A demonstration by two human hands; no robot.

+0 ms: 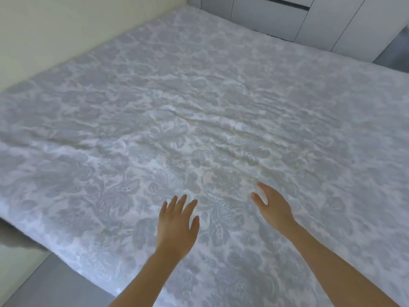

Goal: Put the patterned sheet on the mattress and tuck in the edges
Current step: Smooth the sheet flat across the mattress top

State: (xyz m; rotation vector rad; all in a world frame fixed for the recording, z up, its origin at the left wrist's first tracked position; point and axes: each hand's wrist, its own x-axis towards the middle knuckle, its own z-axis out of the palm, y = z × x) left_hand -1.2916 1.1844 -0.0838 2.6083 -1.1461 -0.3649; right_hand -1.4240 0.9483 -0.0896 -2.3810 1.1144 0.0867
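A white sheet with a grey-blue floral pattern (199, 111) lies spread over the whole mattress, with shallow wrinkles running across its middle. The mattress itself is hidden under it. My left hand (177, 224) is stretched out over the near part of the sheet, fingers straight and spread, holding nothing. My right hand (272, 207) is beside it to the right, turned edge-on with relaxed fingers, also holding nothing. Whether either hand touches the fabric is unclear.
A cream headboard or wall (55, 36) runs along the bed's left side. White cabinet doors (321, 18) stand behind the far edge. Grey floor (55, 284) shows at the lower left, by the bed's near corner, and at the far right.
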